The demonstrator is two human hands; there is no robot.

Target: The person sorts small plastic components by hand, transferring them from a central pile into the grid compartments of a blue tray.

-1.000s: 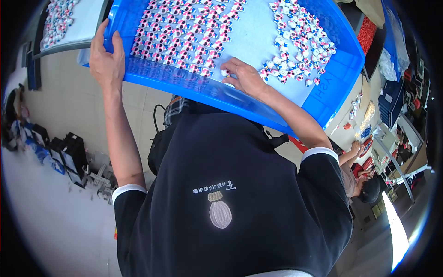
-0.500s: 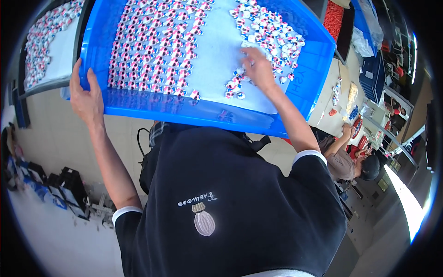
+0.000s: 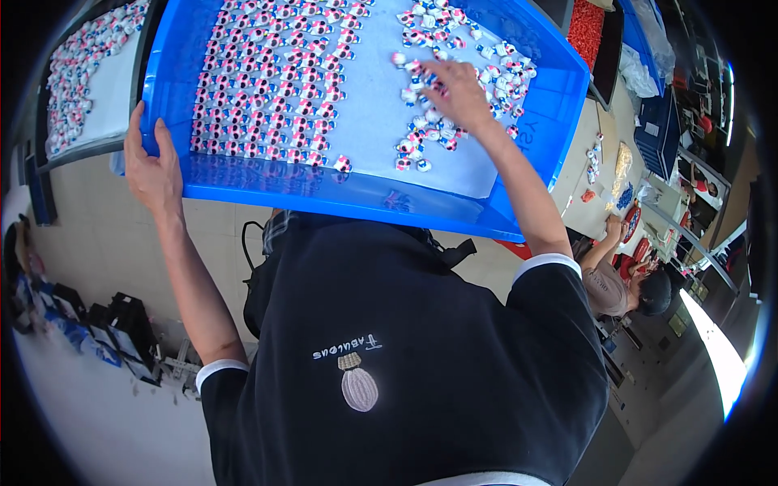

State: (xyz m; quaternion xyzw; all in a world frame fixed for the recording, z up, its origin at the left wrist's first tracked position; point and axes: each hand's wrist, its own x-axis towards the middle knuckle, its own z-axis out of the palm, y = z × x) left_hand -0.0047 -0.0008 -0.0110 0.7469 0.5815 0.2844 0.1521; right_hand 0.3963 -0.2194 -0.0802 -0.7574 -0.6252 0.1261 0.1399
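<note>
My left hand (image 3: 154,174) is closed on the left rim of a large blue plastic tray (image 3: 340,202), thumb inside and fingers outside. Small white, pink and blue figurines (image 3: 267,97) with dark round eyes stand in neat rows on the tray's left half, over a white lining (image 3: 373,121). On the right half, more figurines (image 3: 506,77) lie in a loose heap. Above this heap's left edge is my right hand (image 3: 458,93), its bent fingers apart and touching several loose figurines. Its palm side is hidden.
At the far left stands a dark-rimmed tray (image 3: 109,89) of similar figurines. To the right, a bench (image 3: 587,154) bears small coloured parts, a container of red pieces (image 3: 585,36) and a dark blue crate (image 3: 655,134). A co-worker (image 3: 620,283) sits at its side.
My right hand has moved slightly away from me, and loose figurines around it have spread leftward. My left hand keeps its hold on the tray rim.
</note>
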